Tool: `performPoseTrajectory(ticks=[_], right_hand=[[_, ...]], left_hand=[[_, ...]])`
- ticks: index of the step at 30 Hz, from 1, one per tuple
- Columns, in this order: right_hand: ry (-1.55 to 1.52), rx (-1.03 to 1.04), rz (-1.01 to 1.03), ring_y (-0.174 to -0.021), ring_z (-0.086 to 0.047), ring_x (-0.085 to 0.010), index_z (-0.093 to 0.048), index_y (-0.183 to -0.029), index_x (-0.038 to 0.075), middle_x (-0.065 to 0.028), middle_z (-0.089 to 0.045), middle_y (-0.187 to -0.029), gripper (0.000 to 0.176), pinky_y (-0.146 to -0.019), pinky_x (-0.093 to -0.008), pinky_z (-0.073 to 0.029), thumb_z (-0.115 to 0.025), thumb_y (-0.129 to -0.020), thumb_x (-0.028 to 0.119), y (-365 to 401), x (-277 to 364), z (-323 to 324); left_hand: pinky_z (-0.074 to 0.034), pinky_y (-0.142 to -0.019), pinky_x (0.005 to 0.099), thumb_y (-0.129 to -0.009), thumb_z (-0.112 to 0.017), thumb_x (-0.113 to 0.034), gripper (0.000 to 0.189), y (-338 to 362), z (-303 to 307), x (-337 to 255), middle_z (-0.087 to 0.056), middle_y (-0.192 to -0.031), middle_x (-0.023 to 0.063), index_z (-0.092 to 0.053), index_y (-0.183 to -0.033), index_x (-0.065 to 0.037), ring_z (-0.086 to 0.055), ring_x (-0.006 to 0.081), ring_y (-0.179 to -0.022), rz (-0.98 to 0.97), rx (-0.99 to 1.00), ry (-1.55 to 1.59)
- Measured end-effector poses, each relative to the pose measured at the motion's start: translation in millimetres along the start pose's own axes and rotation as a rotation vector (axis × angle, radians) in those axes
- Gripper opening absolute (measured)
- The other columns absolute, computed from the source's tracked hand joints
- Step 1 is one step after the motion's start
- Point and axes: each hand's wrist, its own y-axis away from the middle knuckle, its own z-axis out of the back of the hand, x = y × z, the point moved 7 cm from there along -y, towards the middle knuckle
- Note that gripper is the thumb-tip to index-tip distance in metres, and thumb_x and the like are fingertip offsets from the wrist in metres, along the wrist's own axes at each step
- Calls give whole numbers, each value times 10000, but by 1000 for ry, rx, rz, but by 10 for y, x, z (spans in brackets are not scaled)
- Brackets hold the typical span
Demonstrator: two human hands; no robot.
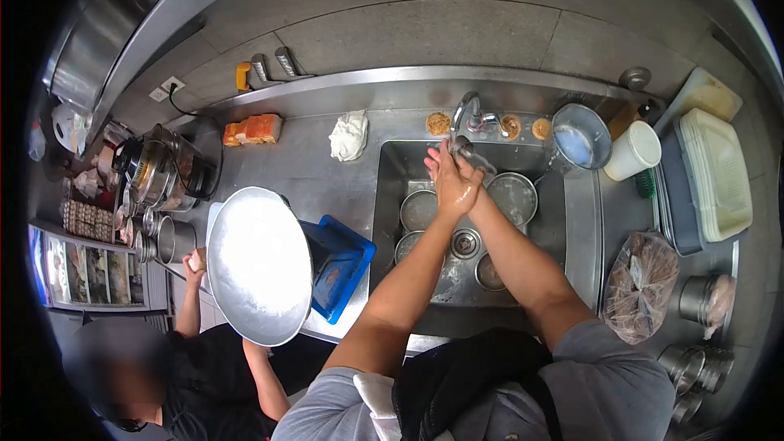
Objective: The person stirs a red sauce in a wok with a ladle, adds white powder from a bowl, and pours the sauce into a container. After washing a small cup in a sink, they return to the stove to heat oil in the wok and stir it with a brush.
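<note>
My left hand and my right hand are pressed against each other, wet, under the curved metal faucet. Their fingers look stretched out, partly overlapping, and I see nothing held between them. Below is a stainless steel sink. Several round metal pans lie in it, among them one at the right and one at the left. The sink drain shows between my forearms.
To my left, a person in black holds a large metal bowl beside a blue bin. A white cloth lies left of the sink. Right of it stand a metal pot, a white container and a plastic bag.
</note>
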Motion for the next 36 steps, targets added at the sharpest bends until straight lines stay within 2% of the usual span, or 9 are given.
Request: performPoseTrajectory(ticks=[4,6,10,12,18,19,25,30,36], right_hand=[[100,-220,43,-1014,-636,-182,-557,-1225,74,-81,-621,-1179,308,-792,-274,-517,-494,-1012,289,436,166,-238],[943,-218,6,-647,-595,-111,-579,-1055,93,-11,-625,-834,231,-510,-238,-450,-519,-1001,309,522,289,-128],[-50,60,-363,-453,-379,-54,-489,-766,139,36,-443,-594,278,-391,-227,-279,-510,-995,295,542,161,-203],[-263,275,-438,-507,-475,-96,-535,-750,109,17,-504,-606,320,-455,-263,-381,-509,-993,317,307,35,-55],[999,-544,642,-598,-587,-179,-597,-788,78,15,-594,-654,378,-573,-342,-493,-509,-995,382,77,448,192],[1131,-502,469,-1042,-641,-280,-655,-1141,84,-98,-697,-1067,502,-920,-436,-484,-431,-1009,514,20,390,220],[635,-321,59,-1215,-518,-281,-557,-1299,118,-134,-569,-1280,573,-1024,-434,-396,-365,-1006,572,202,-109,91],[737,-354,297,-1359,-417,-282,-475,-1432,147,-164,-462,-1457,659,-1110,-432,-322,-311,-1004,620,7,315,103],[513,-298,-2,-1509,-91,-310,-205,-1568,103,-168,-154,-1628,865,-1203,-404,-111,-178,-966,724,277,-7,74]], left_hand=[[-419,-1032,496,-826,-687,-345,582,-375,28,232,-654,-1141,275,-580,-1263,24,-603,413,-1143,110,54,288],[-531,-871,457,-842,-691,-267,403,-500,-126,467,-704,-1035,215,-653,-1077,58,-689,350,-952,116,24,284],[-583,-714,310,-862,-727,-139,238,-285,-309,254,-701,-871,119,-646,-1052,-22,-689,197,-819,519,640,1153],[-563,-619,310,-841,-766,-212,309,-132,-208,300,-645,-778,66,-615,-1050,-43,-659,174,-745,674,631,1072],[-502,-656,262,-847,-722,-297,370,-83,-513,531,-633,-902,64,-582,-1101,-66,-633,162,-753,643,220,1243],[-503,-753,310,-849,-696,-348,409,-43,-551,525,-627,-982,72,-588,-1112,-54,-625,183,-892,668,251,1301],[-442,-895,299,-857,-647,-396,565,-128,-553,586,-593,-1198,34,-539,-1324,-96,-562,171,-1056,697,242,1431],[-384,-1054,338,-986,-505,-377,618,19,-717,562,-489,-1421,80,-367,-1504,-70,-495,212,-1251,518,189,1465],[-394,-1050,351,-1039,-409,-412,523,-117,-655,655,-557,-1376,154,-527,-1394,-47,-512,282,-1267,469,394,689]])
